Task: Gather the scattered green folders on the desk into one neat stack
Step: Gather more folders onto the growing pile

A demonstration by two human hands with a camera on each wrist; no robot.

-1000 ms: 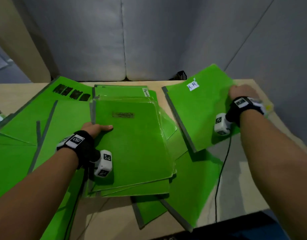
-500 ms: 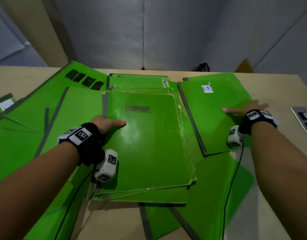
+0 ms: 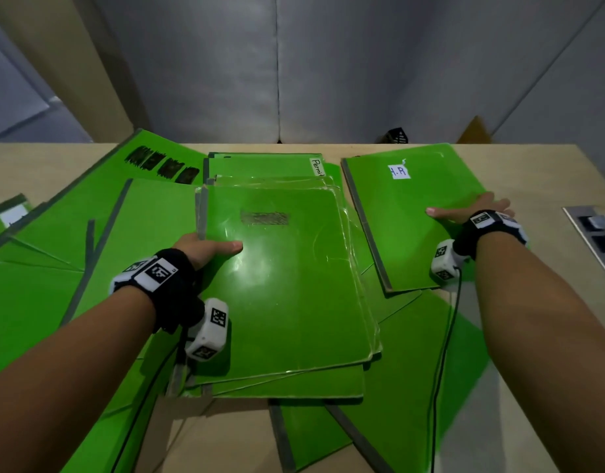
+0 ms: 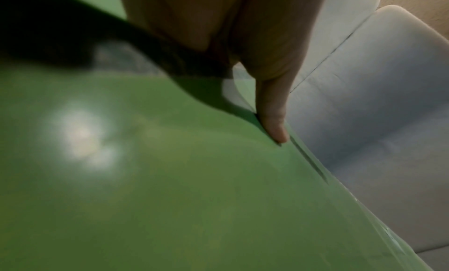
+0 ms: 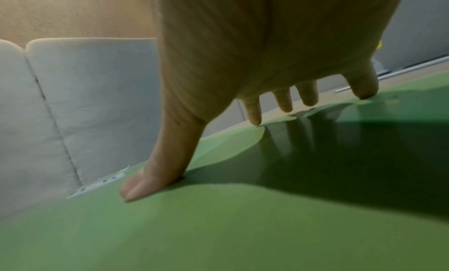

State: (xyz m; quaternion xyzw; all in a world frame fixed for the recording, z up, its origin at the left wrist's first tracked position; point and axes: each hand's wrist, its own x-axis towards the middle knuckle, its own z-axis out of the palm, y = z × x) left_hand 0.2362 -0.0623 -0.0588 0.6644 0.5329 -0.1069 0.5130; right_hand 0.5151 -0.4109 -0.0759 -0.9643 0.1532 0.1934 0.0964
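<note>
A stack of green folders (image 3: 287, 285) lies mid-desk, its top one in a clear plastic cover. My left hand (image 3: 205, 247) grips the stack's left spine edge. Its thumb (image 4: 274, 121) lies on the glossy top cover (image 4: 170, 179), and the other fingers are hidden below the edge. Right of the stack lies a single green folder with a white "H.R" label (image 3: 406, 227). My right hand (image 3: 464, 211) rests flat on it near its right edge. There the thumb (image 5: 155, 175) and straight spread fingers (image 5: 308, 94) press on the folder (image 5: 218, 227).
More green folders are scattered at the left (image 3: 72, 250) and stick out from under the stack at the front right (image 3: 406, 370). A grey padded wall (image 3: 277, 63) backs the desk (image 3: 539, 387). A grey tray with dark items (image 3: 597, 240) sits at the right edge.
The labelled folder, held tilted up a second ago, now lies flat beside the stack with my right hand flat on it. My left hand has stayed at the stack's edge.
</note>
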